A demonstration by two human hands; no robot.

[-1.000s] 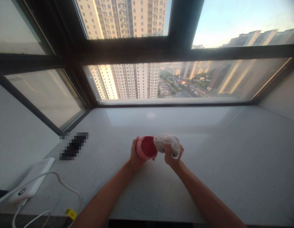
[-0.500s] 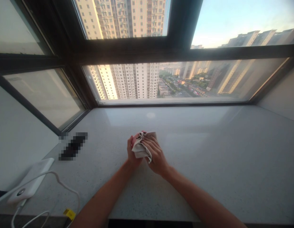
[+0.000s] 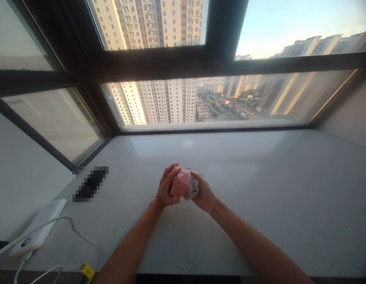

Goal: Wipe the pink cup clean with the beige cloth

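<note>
I've got L hand (image 3: 167, 187) gripping pink cup (image 3: 180, 183), R hand (image 3: 204, 193) pressing cloth (image 3: 194, 185) on it. Hands together, well apart from stone counter (image 3: 268, 205) edges.

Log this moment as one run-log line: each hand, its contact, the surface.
left hand: grips pink cup | right hand: holds white cloth against cup | below: speckled stone counter

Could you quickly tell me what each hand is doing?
Left hand: closed around a pink cup.
Right hand: closed on a white cloth against the cup.
</note>
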